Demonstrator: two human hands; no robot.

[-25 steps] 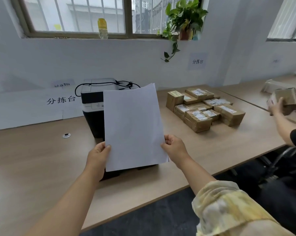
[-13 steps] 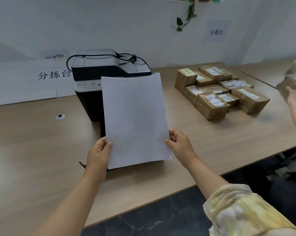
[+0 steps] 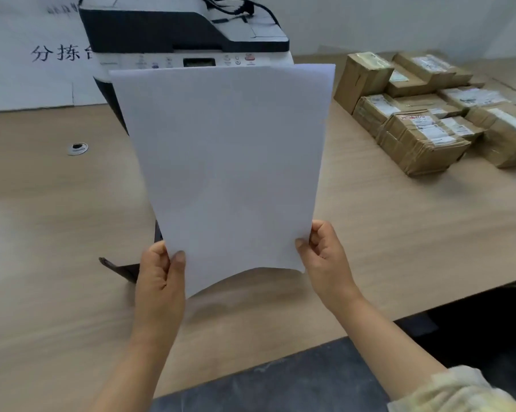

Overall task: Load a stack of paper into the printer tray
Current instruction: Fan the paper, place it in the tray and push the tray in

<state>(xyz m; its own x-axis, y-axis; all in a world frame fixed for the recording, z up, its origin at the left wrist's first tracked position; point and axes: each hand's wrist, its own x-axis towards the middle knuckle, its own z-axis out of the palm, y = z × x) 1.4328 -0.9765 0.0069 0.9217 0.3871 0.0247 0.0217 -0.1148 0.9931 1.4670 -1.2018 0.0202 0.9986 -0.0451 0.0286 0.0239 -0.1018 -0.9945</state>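
Before the printer [image 3: 188, 40], white paper [image 3: 227, 162] is held upright above the wooden table [image 3: 399, 233], hiding most of the machine's front. The left hand [image 3: 161, 275] pinches the sheets' lower left corner, thumb on the near face; the right hand [image 3: 325, 257] grips the lower right edge likewise. Right of the printer lie taped cardboard boxes [image 3: 423, 114].

printer [image 3: 173, 34] front and tray behind paper [image 3: 227, 162]
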